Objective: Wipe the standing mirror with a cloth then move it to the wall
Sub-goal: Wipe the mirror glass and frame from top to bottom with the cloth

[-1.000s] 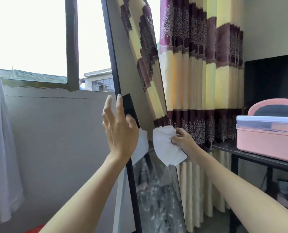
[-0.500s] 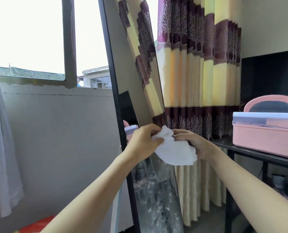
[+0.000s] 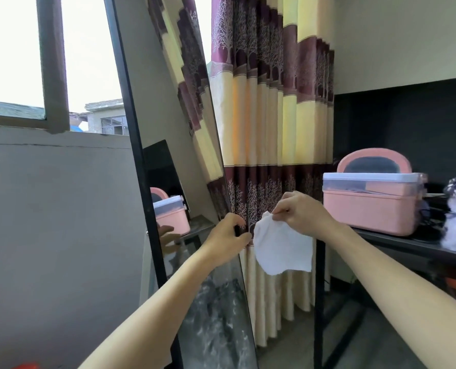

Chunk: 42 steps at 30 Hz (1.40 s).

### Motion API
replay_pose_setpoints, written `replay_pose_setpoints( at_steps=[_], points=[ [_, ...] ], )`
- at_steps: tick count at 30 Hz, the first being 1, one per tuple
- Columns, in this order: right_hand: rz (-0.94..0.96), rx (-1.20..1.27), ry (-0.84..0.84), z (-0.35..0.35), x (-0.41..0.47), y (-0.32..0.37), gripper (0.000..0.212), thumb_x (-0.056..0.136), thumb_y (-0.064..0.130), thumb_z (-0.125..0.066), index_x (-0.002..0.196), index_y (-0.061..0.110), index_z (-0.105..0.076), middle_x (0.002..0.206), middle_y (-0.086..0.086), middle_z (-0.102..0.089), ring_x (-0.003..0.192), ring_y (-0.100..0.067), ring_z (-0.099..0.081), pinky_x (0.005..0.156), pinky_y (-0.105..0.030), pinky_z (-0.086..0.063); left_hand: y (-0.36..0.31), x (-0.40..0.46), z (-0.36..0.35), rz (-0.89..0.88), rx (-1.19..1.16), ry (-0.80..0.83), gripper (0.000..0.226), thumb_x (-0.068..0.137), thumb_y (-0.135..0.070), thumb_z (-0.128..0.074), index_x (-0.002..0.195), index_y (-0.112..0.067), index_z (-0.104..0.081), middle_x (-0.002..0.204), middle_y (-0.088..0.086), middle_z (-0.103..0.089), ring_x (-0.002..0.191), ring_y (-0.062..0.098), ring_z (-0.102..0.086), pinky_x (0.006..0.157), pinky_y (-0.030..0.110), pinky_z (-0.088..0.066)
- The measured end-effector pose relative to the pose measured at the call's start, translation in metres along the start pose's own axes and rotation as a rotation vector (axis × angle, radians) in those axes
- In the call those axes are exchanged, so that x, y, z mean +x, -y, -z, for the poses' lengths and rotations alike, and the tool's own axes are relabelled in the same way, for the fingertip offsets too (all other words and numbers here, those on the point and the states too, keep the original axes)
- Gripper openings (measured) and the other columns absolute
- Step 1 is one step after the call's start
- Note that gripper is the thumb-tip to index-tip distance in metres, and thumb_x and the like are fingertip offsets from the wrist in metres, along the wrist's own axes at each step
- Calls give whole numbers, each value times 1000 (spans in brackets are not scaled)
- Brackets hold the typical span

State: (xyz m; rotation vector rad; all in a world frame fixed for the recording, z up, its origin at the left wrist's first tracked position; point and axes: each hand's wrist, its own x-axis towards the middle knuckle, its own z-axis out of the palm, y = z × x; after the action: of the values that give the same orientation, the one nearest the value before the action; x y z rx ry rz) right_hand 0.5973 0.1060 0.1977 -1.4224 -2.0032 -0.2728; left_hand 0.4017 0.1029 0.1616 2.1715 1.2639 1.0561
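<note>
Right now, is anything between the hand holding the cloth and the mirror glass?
Partly. The left hand grips the mirror at its right edge, right beside the cloth pinched by the right hand. The glass above and below looks unobstructed.

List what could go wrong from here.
1. The mirror leans tilted, and only the left hand grips its right edge; it might tip or slide.
2. The cloth hangs pinched at one corner by the right hand, off the glass; it might drop.
</note>
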Motion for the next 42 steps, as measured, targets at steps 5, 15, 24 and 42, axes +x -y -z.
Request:
replay_pose_setpoints(
  at_steps=[5,15,24,42],
  points=[
    [-64,-250,80,7,-7,-9,17,87,26,-58,96,26,-72,93,10,-59,105,-13,-54,81,-27,-36,5,8,-8,13,24,63,35,96,-24,-48,129,-15,-47,133,1,-50,122,17,-46,101,33,-40],
    [-153,-6,61,-6,-9,-27,11,90,18,-56,93,17,-66,95,2,-66,94,-20,-59,83,-37,-46,8,16,-27,18,21,58,34,97,-21,-45,130,-14,-47,134,2,-50,121,17,-47,98,29,-38],
    [-51,466,-39,-5,-12,-15,11,92,4,-49,85,11,-55,80,-13,-49,71,-16,-40,59,-12,-33,8,19,-47,18,-153,280,51,88,-24,-63,134,-18,-44,131,-2,-50,117,17,-51,101,32,-40],
    [-159,802,259,-30,-48,-3,90,64,69,-61,140,37,-27,132,7,-51,119,-8,-54,89,-18,-46,-24,22,-35,353,-747,-137,9,97,-12,-45,95,-8,-53,98,14,-62,85,25,-65,75,41,-57]
  ],
)
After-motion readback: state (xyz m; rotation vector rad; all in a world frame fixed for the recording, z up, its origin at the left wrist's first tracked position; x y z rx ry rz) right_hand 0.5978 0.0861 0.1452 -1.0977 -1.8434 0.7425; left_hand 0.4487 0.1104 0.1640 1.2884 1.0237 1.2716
